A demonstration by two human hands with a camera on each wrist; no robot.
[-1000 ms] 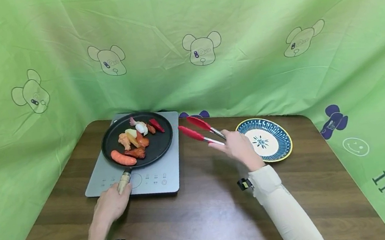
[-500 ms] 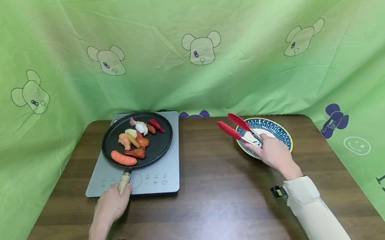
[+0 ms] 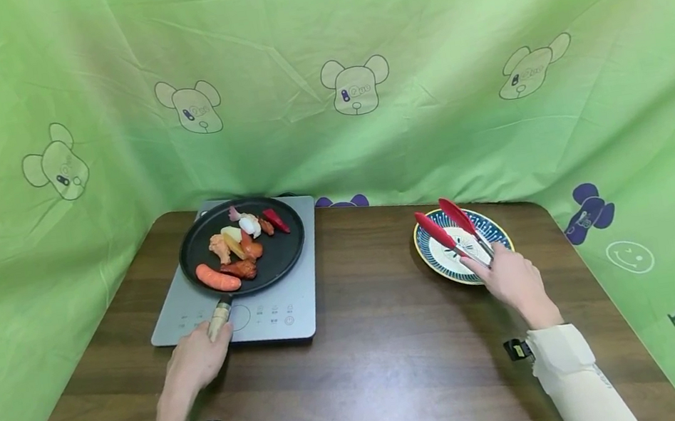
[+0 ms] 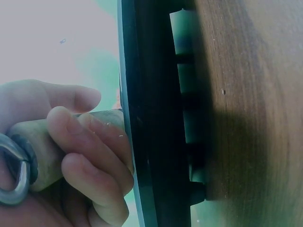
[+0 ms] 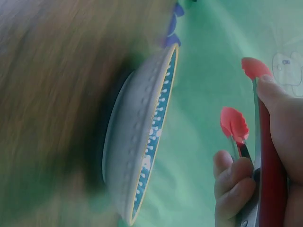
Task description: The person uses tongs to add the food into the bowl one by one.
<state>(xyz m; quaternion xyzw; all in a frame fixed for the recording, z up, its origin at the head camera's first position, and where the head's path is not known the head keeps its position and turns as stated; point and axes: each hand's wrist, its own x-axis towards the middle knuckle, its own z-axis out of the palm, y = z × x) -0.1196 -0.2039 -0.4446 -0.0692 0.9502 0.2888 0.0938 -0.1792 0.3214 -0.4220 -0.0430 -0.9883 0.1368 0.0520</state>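
Note:
My left hand grips the wooden handle of a black frying pan; the left wrist view shows fingers curled round it. In the pan lie a sausage, a chicken wing, a red pepper piece and several other food pieces. My right hand holds red-tipped metal tongs above a blue-patterned plate. The tongs' tips stand apart with nothing between them. In the right wrist view the deep-sided plate is beside the hand, not touching it.
Under the pan is a silver induction cooktop at the left of the wooden table. A green cloth with bear drawings hangs behind the table and along both sides.
My right hand has carried the tongs rightward, from between the cooktop and plate to above the plate. The left hand, pan and food stay where they were.

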